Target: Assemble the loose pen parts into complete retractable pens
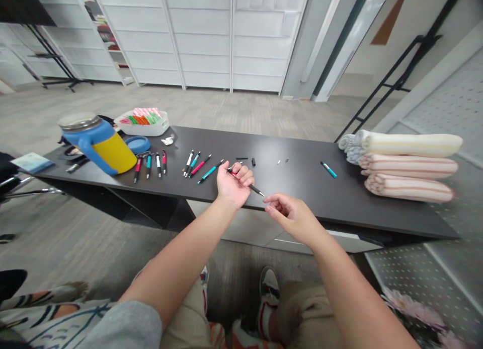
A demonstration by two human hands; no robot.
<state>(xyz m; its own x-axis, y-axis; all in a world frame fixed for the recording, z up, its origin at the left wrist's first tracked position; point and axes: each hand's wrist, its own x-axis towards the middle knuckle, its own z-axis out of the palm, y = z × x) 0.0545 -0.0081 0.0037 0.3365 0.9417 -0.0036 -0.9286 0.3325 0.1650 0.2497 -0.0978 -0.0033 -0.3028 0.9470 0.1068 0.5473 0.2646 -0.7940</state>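
My left hand [234, 185], palm up, has its fingers curled around a red and black pen [256, 190]. The pen's silver tip points right, toward my other hand. My right hand [292, 215] is just beyond that tip, fingers bent and thumb near the index finger; anything pinched there is too small to make out. On the dark tabletop past my hands lie small black pen parts [253, 161] and a tiny white piece [279, 162]. A teal pen barrel [328, 169] rests farther right. Left of my left hand is a teal pen [210, 171].
Several red, teal and white pens [158, 165] lie left on the black table [302, 188]. Beyond them stand a blue and yellow jug [101, 145], a blue lid [138, 144] and a white basket [158, 128] of colourful packets. Rolled striped towels [409, 165] are stacked right.
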